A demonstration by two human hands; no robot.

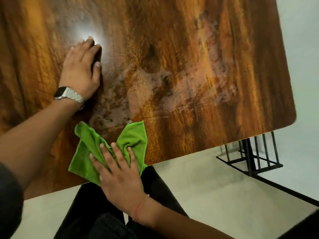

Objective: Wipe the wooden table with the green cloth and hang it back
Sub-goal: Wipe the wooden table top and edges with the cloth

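The right hand presses spread fingers on the green cloth, the smeared wooden table stretching ahead of it, the left hand resting flat further ahead.

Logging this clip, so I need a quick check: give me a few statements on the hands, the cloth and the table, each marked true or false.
1. The right hand presses flat on the green cloth. True.
2. The left hand holds the cloth. False: it rests on the bare wooden table, apart from the cloth.
3. The cloth lies near the table's near edge. True.
4. A wristwatch is on the right wrist. False: it is on the left wrist.
5. Pale smears show on the tabletop. True.
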